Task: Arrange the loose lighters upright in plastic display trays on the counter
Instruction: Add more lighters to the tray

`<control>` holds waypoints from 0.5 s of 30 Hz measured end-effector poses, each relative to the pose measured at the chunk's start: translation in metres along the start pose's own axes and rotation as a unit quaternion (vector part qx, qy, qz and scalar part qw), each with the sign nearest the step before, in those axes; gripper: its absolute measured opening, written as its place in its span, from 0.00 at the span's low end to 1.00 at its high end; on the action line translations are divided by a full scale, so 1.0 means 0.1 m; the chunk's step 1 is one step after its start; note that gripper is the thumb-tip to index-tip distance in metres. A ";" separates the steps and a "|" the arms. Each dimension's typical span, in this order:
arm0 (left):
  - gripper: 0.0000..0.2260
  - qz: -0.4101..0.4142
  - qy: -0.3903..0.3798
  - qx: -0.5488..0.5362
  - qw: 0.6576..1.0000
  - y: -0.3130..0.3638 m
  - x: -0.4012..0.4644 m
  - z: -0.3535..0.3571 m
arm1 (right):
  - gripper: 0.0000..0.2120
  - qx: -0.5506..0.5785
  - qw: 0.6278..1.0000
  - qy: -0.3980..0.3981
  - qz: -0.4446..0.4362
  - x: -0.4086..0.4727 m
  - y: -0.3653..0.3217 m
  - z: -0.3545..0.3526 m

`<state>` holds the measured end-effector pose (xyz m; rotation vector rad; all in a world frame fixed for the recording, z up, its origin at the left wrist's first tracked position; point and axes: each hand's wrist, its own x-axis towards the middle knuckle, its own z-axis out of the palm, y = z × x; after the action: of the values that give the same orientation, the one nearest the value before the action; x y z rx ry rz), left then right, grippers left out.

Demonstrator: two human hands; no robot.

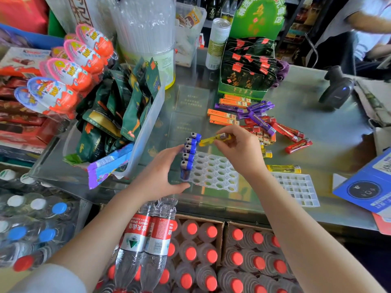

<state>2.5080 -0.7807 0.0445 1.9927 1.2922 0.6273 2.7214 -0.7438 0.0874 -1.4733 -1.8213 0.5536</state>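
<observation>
A clear plastic display tray [213, 173] with round holes lies on the glass counter [330, 144]. Several blue lighters [189, 154] stand upright in its left column. My left hand [167, 172] rests against the tray's left side, touching the blue lighters. My right hand [239, 148] holds a yellow lighter [208, 140] tilted above the tray's far edge. Loose orange, purple and red lighters [262, 121] lie in a pile behind. Another yellow lighter [283, 168] lies flat to the right, beside a second tray [296, 189] with square holes.
A clear bin of green snack packets [127, 115] stands left of the tray. A green tea display box [245, 75] is behind the pile. A barcode scanner [336, 87] sits far right, a blue card [366, 187] near right. Water bottles [152, 240] stand below the counter's front edge.
</observation>
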 end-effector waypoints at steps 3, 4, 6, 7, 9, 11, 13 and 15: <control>0.37 -0.003 -0.033 -0.014 0.999 0.03 0.09 -0.02 | 0.05 0.047 0.998 -0.001 0.042 -0.04 -0.02 0.00; 0.35 0.000 -0.039 -0.019 0.999 0.04 0.12 -0.03 | 0.06 0.051 0.998 -0.006 0.048 -0.05 -0.02 0.01; 0.31 -0.001 -0.044 -0.026 0.999 0.04 0.17 -0.02 | 0.07 0.042 0.997 -0.024 0.053 -0.07 -0.04 0.04; 0.30 -0.001 -0.042 -0.027 0.999 0.02 0.18 -0.01 | 0.07 0.032 0.998 -0.036 0.048 -0.08 -0.06 0.05; 0.30 0.003 -0.029 -0.021 0.999 0.00 0.16 0.02 | 0.08 0.004 0.998 -0.060 0.020 -0.09 -0.10 0.07; 0.31 0.004 -0.013 -0.011 1.000 -0.01 0.13 0.04 | 0.10 -0.038 0.996 -0.074 -0.014 -0.08 -0.13 0.09; 0.30 0.002 -0.007 -0.006 1.000 -0.01 0.09 0.06 | 0.11 -0.070 0.993 -0.090 -0.038 -0.04 -0.14 0.12; 0.30 0.000 -0.016 -0.009 1.000 -0.01 0.06 0.05 | 0.11 -0.087 0.988 -0.116 -0.055 0.00 -0.16 0.14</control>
<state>2.5130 -0.7763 0.0404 1.9817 1.2631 0.6030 2.7001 -0.7465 0.0896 -1.4595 -2.1664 0.5415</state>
